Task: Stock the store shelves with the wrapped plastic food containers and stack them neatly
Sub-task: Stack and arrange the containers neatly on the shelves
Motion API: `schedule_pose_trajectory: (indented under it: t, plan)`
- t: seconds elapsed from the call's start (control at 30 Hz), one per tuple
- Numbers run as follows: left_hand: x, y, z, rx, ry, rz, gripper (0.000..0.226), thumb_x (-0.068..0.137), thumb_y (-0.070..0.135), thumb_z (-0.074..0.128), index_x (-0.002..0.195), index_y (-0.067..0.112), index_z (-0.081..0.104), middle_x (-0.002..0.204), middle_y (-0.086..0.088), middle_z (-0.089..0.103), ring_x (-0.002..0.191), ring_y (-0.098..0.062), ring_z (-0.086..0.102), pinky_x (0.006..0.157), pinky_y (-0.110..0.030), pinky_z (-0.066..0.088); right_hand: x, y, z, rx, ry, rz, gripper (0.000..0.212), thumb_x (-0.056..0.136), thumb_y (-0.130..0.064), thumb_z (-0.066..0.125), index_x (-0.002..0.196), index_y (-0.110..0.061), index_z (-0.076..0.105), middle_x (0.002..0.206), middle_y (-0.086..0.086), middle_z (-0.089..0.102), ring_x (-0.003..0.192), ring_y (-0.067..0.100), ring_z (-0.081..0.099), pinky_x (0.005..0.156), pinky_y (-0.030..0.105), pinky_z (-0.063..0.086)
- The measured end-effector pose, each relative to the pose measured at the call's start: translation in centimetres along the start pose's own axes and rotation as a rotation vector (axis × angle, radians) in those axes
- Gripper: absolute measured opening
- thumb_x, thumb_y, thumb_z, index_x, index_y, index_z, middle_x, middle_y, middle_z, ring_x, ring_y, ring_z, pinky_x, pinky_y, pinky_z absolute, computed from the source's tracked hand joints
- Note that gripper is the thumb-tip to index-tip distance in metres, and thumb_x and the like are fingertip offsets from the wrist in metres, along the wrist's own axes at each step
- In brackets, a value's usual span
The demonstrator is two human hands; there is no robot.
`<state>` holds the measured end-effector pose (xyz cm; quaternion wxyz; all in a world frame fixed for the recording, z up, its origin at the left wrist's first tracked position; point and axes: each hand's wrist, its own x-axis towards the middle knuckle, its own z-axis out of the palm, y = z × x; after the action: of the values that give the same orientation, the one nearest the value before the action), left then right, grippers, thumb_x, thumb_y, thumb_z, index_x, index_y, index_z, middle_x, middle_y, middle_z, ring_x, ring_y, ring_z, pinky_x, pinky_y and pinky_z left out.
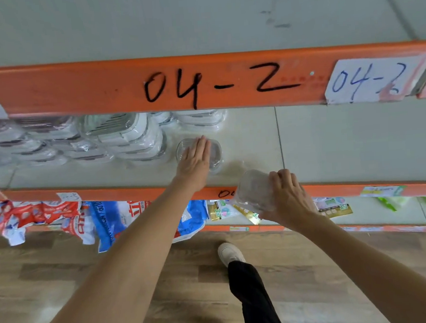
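Clear plastic under straight fingers [201, 147]: my left hand [194, 162] lies flat on top of a wrapped round container [215, 152] standing on the shelf [250, 133], pressing it down rather than gripping, I judge to steady it as a base for the next one. My right hand [288, 196] has its fingers curled round a second wrapped container [254, 191], held tilted at the shelf's front edge, just beside the first and not yet set down; it looks ready to go on top or alongside. Further left, stacks of wrapped lidded containers [119, 137] fill the shelf under the orange beam [101, 88] marked 04-2. Bare shelf lies to the right. Below, bagged goods [105, 219] hang over the lower shelf, above a wood-look floor [64, 285].
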<state>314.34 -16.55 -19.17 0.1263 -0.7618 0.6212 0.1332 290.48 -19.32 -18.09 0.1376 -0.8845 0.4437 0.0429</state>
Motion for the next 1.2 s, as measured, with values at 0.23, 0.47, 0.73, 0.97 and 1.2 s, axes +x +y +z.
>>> schedule_pose_trajectory:
  t: [0.23,0.47,0.73,0.97,1.2]
  plan:
    - [-0.6,0.3,0.0,-0.010,-0.010,-0.044,0.100,0.084,0.027,0.068,0.150,0.004,-0.003,0.150,-0.011,0.009,0.140,-0.030,0.011,0.114,-0.060,0.008,-0.1,-0.3,-0.2,-0.034,-0.027,-0.005,0.089,0.052,-0.047,0.085,0.118,-0.002,0.047,0.109,0.012,0.045,0.096,0.030,0.049,0.075,0.037,0.048]
    - [-1.0,-0.4,-0.9,-0.018,0.021,-0.006,0.098,0.077,0.040,0.074,0.147,0.007,0.013,0.142,-0.012,0.025,0.132,-0.027,0.026,0.105,-0.049,0.034,0.1,-0.8,-0.8,-0.024,-0.079,0.004,0.090,0.060,-0.049,0.081,0.126,-0.004,0.039,0.119,0.010,0.040,0.108,0.027,0.044,0.086,0.033,0.044]
    - [-5.8,-0.6,-2.7,0.069,0.087,0.056,0.086,0.078,0.047,0.069,0.142,0.011,0.023,0.136,-0.004,0.032,0.123,-0.022,0.032,0.094,-0.041,0.038,-1.8,-2.1,-3.3,0.009,-0.214,-0.059,0.092,0.064,-0.053,0.077,0.131,-0.009,0.032,0.125,0.007,0.033,0.117,0.023,0.037,0.092,0.031,0.040]
    - [-16.0,-2.1,-5.0,0.134,0.051,0.000,0.090,0.067,0.063,0.069,0.135,0.016,0.034,0.129,-0.001,0.037,0.118,-0.021,0.034,0.088,-0.041,0.036,-5.4,-7.8,-7.0,-0.050,-0.196,-0.255,0.092,0.065,-0.050,0.078,0.132,-0.006,0.033,0.130,0.009,0.033,0.120,0.025,0.037,0.092,0.035,0.042]
    - [-26.4,-5.0,-10.3,0.105,0.142,-0.125,0.090,0.066,0.050,0.073,0.139,0.016,0.032,0.130,0.001,0.034,0.122,-0.019,0.030,0.093,-0.040,0.034,-9.7,-13.2,-12.2,-0.120,-0.086,-0.426,0.094,0.066,-0.055,0.076,0.134,-0.008,0.031,0.129,0.008,0.033,0.120,0.025,0.038,0.096,0.036,0.040]
